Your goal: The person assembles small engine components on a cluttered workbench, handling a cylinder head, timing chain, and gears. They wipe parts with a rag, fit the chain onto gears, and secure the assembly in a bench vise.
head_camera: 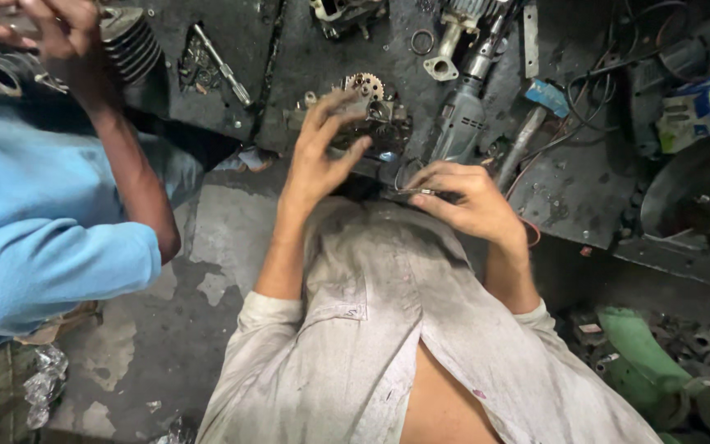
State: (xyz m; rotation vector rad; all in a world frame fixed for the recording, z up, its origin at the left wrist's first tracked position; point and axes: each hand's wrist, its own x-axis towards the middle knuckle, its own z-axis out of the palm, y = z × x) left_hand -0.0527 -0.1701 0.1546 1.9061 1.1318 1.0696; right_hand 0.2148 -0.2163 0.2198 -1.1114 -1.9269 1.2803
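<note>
Gear assembly (367, 111) sits at bench (306, 49) edge, gripped on top by left hand (322, 152). Judged heavy, rigid, oily; housing is the better hold, not the teeth. Right hand (466, 197) pinches a thin metal tool (417, 191).
</note>
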